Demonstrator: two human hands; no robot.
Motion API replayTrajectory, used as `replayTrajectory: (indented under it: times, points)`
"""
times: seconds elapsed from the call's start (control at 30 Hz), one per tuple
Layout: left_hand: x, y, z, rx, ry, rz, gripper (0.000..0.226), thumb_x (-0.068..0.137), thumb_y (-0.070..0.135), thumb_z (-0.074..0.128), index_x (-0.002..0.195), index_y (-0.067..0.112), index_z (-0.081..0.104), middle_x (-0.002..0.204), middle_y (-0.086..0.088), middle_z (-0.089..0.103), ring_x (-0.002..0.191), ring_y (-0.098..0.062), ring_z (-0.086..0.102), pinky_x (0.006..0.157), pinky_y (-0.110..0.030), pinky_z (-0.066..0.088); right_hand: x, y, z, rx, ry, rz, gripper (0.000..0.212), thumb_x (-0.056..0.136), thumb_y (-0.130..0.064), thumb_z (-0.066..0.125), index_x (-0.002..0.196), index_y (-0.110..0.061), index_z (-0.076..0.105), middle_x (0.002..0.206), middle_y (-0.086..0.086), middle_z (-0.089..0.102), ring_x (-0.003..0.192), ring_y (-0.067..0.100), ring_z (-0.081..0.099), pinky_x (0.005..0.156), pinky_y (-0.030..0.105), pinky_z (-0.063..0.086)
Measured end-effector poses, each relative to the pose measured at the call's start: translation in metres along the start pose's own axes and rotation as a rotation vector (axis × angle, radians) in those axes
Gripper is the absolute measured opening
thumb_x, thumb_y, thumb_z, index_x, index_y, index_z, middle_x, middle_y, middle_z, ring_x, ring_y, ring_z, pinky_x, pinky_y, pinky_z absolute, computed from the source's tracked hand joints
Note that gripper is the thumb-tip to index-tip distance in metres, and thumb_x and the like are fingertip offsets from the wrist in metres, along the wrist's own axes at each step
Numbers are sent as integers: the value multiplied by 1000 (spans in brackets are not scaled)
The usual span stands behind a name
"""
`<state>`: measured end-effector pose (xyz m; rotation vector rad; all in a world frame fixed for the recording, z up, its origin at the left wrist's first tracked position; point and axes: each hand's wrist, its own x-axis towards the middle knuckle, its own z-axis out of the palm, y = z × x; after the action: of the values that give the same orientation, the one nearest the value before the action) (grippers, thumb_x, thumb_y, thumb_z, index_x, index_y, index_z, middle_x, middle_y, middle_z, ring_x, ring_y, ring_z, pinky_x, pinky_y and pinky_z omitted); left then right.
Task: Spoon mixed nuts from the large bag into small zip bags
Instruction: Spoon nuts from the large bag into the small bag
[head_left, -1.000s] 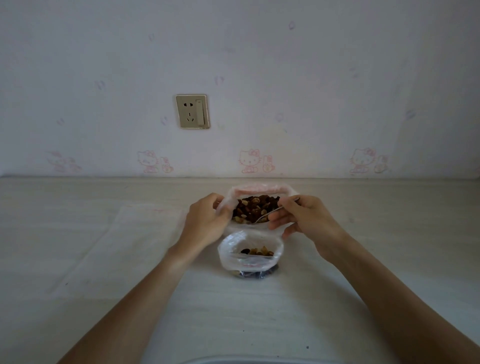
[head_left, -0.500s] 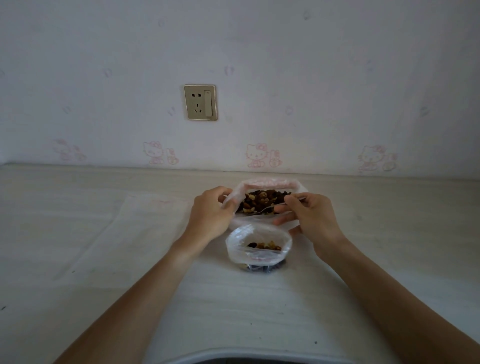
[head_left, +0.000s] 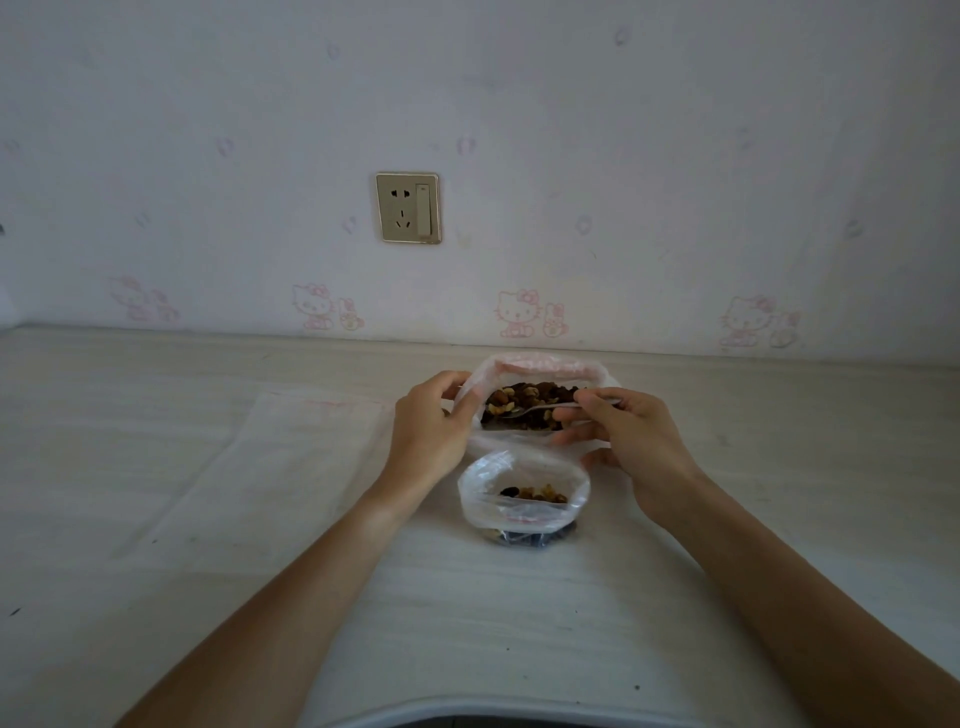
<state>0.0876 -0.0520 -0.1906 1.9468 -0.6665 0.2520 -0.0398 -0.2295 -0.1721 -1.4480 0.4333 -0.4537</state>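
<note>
The large clear bag (head_left: 540, 366) stands open at the middle of the table, full of brown mixed nuts (head_left: 524, 397). My left hand (head_left: 431, 431) grips its left rim and holds the mouth open. My right hand (head_left: 628, 436) pinches the handle of a metal spoon (head_left: 535, 409), whose bowl lies on the nuts inside the large bag. Just in front stands a small zip bag (head_left: 522, 512), open, with a few nuts at its bottom; neither hand touches it.
Flat empty clear bags (head_left: 270, 467) lie spread on the pale wooden table (head_left: 519, 623) to the left. The wall with a power socket (head_left: 408, 208) rises close behind the large bag. A white curved edge (head_left: 467, 714) shows at the bottom.
The camera has tilted up a little, so everything sits lower in view. Both hands stay at the large bag, and the spoon's bowl lies flatter on the nuts.
</note>
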Motion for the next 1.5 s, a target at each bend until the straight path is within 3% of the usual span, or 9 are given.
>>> replayTrajectory:
  times: [0.37, 0.57, 0.73, 0.83, 0.93, 1.13, 1.3, 1.4, 1.5]
  points:
    - [-2, 2, -6, 13, 11, -53, 20, 102, 38, 59, 111, 28, 74, 94, 23, 69, 84, 10, 64, 68, -8, 44, 0, -14, -10, 37, 65, -61, 20, 108, -17, 50, 107, -7, 67, 91, 15, 77, 70, 26, 74, 46, 33, 54]
    - [-2, 10, -20, 51, 47, -41, 29, 91, 38, 75, 118, 26, 69, 106, 13, 66, 88, -1, 65, 73, -11, 46, -3, -27, -19, 112, 58, -162, 22, 109, -16, 48, 103, -3, 65, 91, 21, 74, 71, 30, 72, 46, 35, 51]
    - [-15, 18, -35, 93, 49, 78, 11, 87, 36, 79, 86, 34, 68, 75, 13, 66, 69, -2, 63, 63, -9, 44, -6, -37, -24, 157, 41, -227, 28, 110, -16, 40, 93, -8, 60, 71, 13, 68, 66, 31, 69, 44, 34, 47]
    - [-28, 19, -41, 46, -61, 105, 20, 88, 46, 77, 74, 33, 70, 59, 9, 63, 52, -2, 54, 55, -12, 41, -8, -40, -26, 153, 16, -223, 29, 109, -17, 40, 89, -8, 58, 65, 13, 63, 62, 32, 66, 44, 33, 44]
    - [-42, 20, -42, 42, -165, 70, 28, 89, 57, 72, 75, 32, 73, 55, 7, 61, 48, -1, 51, 52, -15, 40, -8, -40, -26, 125, -16, -211, 31, 110, -19, 40, 86, -7, 56, 60, 12, 60, 57, 31, 62, 43, 32, 42]
    - [-52, 26, -41, 67, -380, 39, 18, 90, 50, 73, 83, 34, 81, 69, 10, 72, 58, -4, 61, 54, -17, 45, -12, -37, -23, -163, -104, -279, 37, 110, -24, 38, 82, -8, 56, 59, 10, 58, 54, 29, 59, 44, 33, 43]
    - [-51, 26, -39, 18, -386, 14, 10, 93, 37, 74, 86, 33, 81, 80, 5, 77, 72, -12, 71, 67, -18, 51, -21, -37, -17, -464, -129, -561, 39, 111, -26, 38, 80, -8, 52, 56, -1, 52, 51, 18, 52, 48, 25, 41]
    - [-50, 29, -41, -94, -410, -47, 12, 94, 37, 73, 88, 31, 82, 82, -1, 77, 65, -20, 74, 58, -16, 50, -30, -41, -14, -592, -144, -775, 38, 111, -28, 35, 77, -15, 46, 57, -3, 45, 51, 15, 43, 49, 33, 39]
    - [-50, 32, -41, -171, -447, -126, 11, 93, 39, 73, 90, 33, 81, 82, -10, 75, 54, -18, 69, 51, -24, 48, -37, -42, -11, -672, -139, -898, 35, 111, -29, 34, 78, -22, 42, 58, -9, 43, 49, 14, 41, 49, 33, 36]
